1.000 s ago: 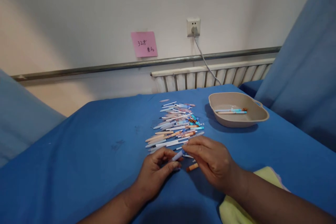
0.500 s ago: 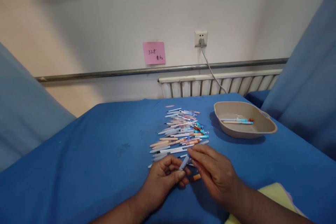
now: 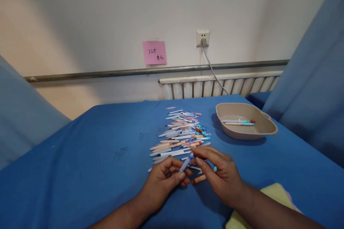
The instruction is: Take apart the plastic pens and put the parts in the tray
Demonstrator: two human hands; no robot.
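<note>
My left hand [image 3: 166, 179] is closed round a pale lilac pen barrel [image 3: 185, 164], which tilts up to the right. Its blue upper end points at my right hand [image 3: 223, 171], whose thumb and forefinger are pinched close beside it. Whatever sits between those right fingertips is hidden. Beyond both hands lies a pile of loose pen parts [image 3: 172, 153]: pale blue and peach barrels, white refills and small caps. An orange pen piece [image 3: 199, 179] rests on the cloth between my hands, and a small teal piece [image 3: 215, 169] shows by the right fingers.
A beige basin [image 3: 264, 132] with a few pens [image 3: 239, 124] in it stands at the right. A yellow cloth [image 3: 274, 193] lies under my right forearm. Blue cloth [image 3: 102, 143] covers the table; a radiator [image 3: 188, 89] and wall socket [image 3: 202, 38] are behind.
My right fingers have opened slightly at the barrel's blue end, showing more of it. The teal piece has come into sight. The view has shifted a little to the right.
</note>
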